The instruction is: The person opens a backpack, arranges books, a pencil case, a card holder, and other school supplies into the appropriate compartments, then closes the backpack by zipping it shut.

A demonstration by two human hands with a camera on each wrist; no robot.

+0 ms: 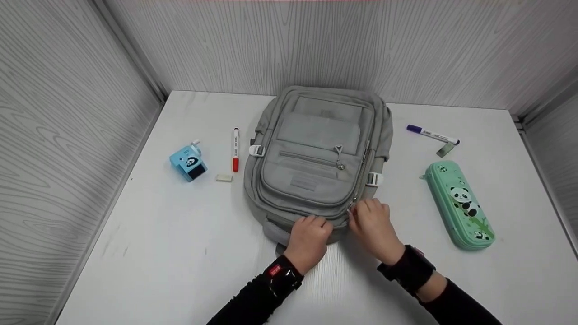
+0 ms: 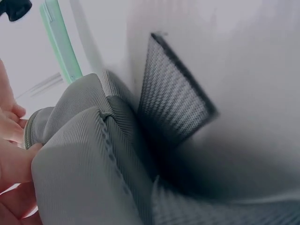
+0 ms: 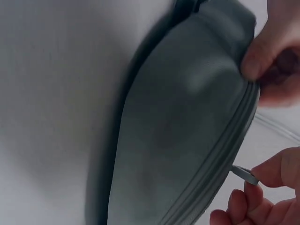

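A grey backpack (image 1: 316,171) lies front side up in the middle of the table. At its near edge my left hand (image 1: 309,239) grips the fabric beside the zipper seam, thumb on the outer side. To the right, my right hand (image 1: 374,228) pinches a zipper pull (image 3: 244,175) between thumb and fingers at the backpack's lower right corner. In the right wrist view the zipper track runs along the rim between both hands. The left wrist view shows the bag's ribbed bottom and a mesh-covered strap (image 2: 176,91); the left fingertips are partly hidden behind the fabric.
Left of the bag are a blue panda pencil sharpener (image 1: 188,163), a red-capped marker (image 1: 235,150) and a pale eraser (image 1: 224,178). A purple-capped marker (image 1: 432,134), a small green eraser-like block (image 1: 445,150) and a green panda pencil case (image 1: 460,205) lie right. Panels border the table.
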